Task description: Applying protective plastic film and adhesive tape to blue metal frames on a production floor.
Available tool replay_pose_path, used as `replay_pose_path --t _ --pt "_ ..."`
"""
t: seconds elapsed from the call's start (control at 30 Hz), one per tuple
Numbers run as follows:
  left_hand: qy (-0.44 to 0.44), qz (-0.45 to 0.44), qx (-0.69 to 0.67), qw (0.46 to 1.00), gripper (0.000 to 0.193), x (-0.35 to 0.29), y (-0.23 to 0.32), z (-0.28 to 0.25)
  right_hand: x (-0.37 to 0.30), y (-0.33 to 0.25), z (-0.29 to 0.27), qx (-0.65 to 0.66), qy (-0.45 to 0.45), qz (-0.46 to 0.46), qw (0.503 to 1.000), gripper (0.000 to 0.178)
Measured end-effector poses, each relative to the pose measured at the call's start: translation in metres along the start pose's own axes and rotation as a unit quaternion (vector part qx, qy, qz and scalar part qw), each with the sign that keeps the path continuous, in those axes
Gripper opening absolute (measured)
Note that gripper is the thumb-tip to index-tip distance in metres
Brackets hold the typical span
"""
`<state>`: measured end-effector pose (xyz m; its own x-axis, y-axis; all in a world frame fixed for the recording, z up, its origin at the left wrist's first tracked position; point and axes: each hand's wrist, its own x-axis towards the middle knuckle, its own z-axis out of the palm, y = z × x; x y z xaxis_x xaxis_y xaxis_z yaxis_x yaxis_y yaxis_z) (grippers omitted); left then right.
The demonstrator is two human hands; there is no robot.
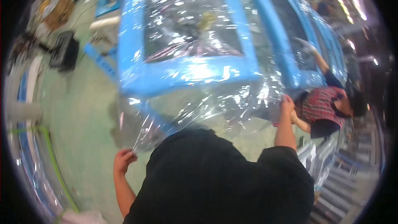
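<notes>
A large sheet of clear plastic film [215, 103] covers a blue-edged panel [182, 74] with a dark middle and hangs off its near edge toward me. My left hand [124, 159], low on the left, pinches one corner of the film, which is pulled into taut creases there. Out to the right, my right hand [287, 104] is closed on the film's other near edge. Between my two hands the film stretches in front of my body, wrinkled and shiny. A small yellowish patch [207, 20] shows through the film on the panel.
A co-worker in a checked vest [319, 105] stands close on my right, one gloved hand [304, 45] on another blue-framed panel [286, 20]. Left are a black box-shaped device [65, 52], a cardboard box [58, 12] and a green bar [56, 166]. Metal profiles [331, 186] lie lower right.
</notes>
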<state>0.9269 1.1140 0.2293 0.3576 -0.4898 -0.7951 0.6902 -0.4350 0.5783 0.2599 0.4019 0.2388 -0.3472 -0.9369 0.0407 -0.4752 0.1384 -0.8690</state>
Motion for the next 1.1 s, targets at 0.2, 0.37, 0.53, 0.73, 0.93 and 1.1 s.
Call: replay_pose_path --t 0.2,0.37,0.53,0.73,0.93,1.1 --pt "-0.092 0.046 -0.120 0.987 0.041 0.013 0.005 0.008 -0.026 -0.014 0.007 0.046 0.035 0.004 0.998 0.028" --pt "-0.095 0.079 -0.146 0.982 0.053 0.000 -0.014 0.030 -0.055 -0.040 0.002 0.123 0.005 0.047 0.991 0.026" --pt "0.010 0.077 -0.187 0.979 0.032 -0.002 -0.049 0.002 -0.058 -0.054 -0.002 0.128 0.011 0.070 0.989 0.025" --pt "0.044 0.151 -0.162 0.974 0.026 -0.026 -0.068 0.015 -0.042 -0.036 -0.011 0.094 0.031 0.033 0.995 0.026" --pt "0.197 0.178 -0.025 0.964 0.022 -0.047 -0.068 0.046 -0.040 -0.024 -0.027 -0.023 0.059 -0.055 0.996 0.027" --pt "0.272 0.316 0.063 0.907 0.016 -0.055 -0.066 0.068 -0.041 -0.053 -0.036 -0.072 0.064 -0.074 0.993 0.025"
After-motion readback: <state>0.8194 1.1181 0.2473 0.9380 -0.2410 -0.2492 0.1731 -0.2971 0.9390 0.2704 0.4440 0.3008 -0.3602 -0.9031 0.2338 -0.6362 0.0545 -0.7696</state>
